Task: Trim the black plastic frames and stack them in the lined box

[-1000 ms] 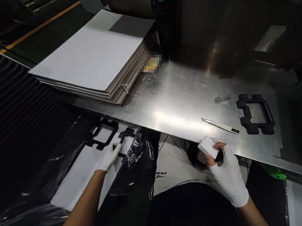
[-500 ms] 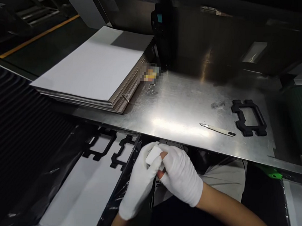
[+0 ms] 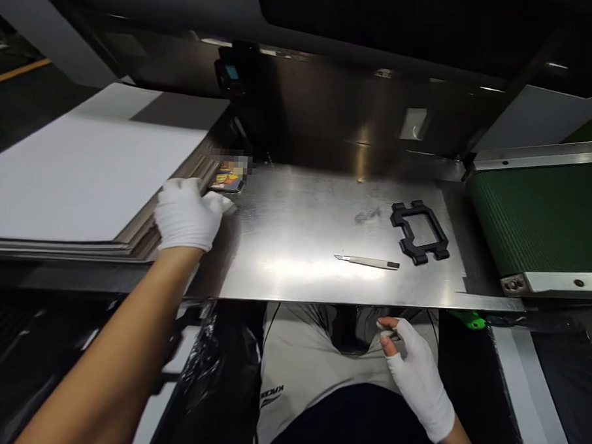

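The left hand, gloved and half curled, is now resting on the near corner of the stack of sheets, having left the right hand, which is hanging loosely open and empty below the table.

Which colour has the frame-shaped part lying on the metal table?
Black. The frame-shaped part shows best in the head view.

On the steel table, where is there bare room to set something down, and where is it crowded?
Bare steel table lies open between the gloved left hand at the stack of white sheets and the slim white craft knife; the rear strip under the dark machine housing is also free. The right end is crowded: knife, black plastic frame, then the green conveyor belt.
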Motion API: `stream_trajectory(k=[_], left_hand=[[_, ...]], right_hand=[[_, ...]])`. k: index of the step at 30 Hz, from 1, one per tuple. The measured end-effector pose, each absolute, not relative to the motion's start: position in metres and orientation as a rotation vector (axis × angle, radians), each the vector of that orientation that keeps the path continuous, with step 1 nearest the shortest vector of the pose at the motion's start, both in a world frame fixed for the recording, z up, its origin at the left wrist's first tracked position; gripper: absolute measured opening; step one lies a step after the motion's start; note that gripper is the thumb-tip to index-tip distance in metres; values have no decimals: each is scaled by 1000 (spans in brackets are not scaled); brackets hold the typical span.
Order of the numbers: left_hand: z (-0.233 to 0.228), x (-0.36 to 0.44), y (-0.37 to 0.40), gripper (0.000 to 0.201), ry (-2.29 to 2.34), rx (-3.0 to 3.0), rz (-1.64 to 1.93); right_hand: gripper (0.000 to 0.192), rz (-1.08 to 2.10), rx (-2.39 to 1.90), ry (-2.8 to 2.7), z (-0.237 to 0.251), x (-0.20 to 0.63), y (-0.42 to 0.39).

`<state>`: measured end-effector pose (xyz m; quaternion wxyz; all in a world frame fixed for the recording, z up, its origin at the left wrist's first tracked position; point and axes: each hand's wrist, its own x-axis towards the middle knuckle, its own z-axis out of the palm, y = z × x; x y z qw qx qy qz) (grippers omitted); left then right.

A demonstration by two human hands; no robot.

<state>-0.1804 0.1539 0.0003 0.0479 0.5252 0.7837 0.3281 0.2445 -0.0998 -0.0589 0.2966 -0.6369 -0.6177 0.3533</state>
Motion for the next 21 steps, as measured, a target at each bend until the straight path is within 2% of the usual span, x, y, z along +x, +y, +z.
stream_trajectory(k=[4,6,11,15,17,20,21], left_hand=[[-5,-135,98,28,2367,1714,1098],[-18,-95,53,36,2194,1814,1101],[-47,11,-56,50,1338,1990,727],[-47,51,-99,44,1175,1702,506],[-44,53,-105,42,1198,1479,540],[-37,45,-102,31,1234,1110,773],[-34,41,-100,38,1227,986,871]], right_hand=[[29,712,-1794,-1564,-58,285,-87],[29,512,-1819,-1619,-52,298,-60],[43,123,-1801,-2058,-42,315,42],[28,141,-1951,-2174,-39,323,90],[24,166,-1963,-2048,-31,318,85],[22,170,-1719,-1961,-13,281,35],[22,193,-1590,-1999,-7,261,12]])
